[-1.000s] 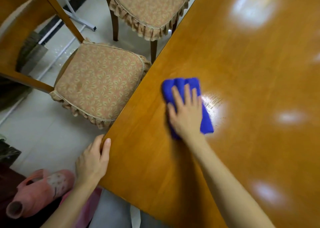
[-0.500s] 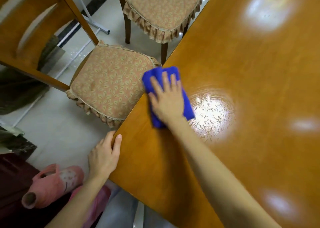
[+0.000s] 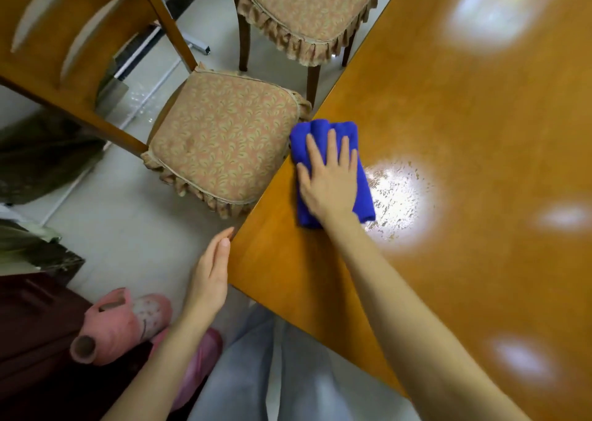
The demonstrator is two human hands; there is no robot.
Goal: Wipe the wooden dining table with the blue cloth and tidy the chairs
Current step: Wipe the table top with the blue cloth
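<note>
The right hand [image 3: 330, 180] lies flat on the cloth [image 3: 323, 142], palm down and fingers spread, pressing rather than gripping; nothing is clenched, and the flat palm evidently serves to spread pressure over the fold while it is pushed across the wood. The cloth is folded into a thick oblong pad and sits on the table [image 3: 464, 106] at its left edge, its far corner touching or just overhanging that edge, beside the near chair [image 3: 221, 151]. The pad's long axis runs roughly away from the person, slightly tilted, in line with the forearm; its rolled folds point toward the far end of the table. The left hand [image 3: 209, 276] rests open against the table's near corner, fingers extended along the edge and holding nothing; this reads as a brace to steady the body during the reach. A patchy bright reflection just right of the cloth may be a damp film, though glare prevents certainty. The near chair stands with its cushion against the table edge and angled to it; the second chair [image 3: 307, 10] stands further along the same side, partly tucked under. Judgement: wiping is in hand at the edge zone, and the chairs are not yet squared.
</note>
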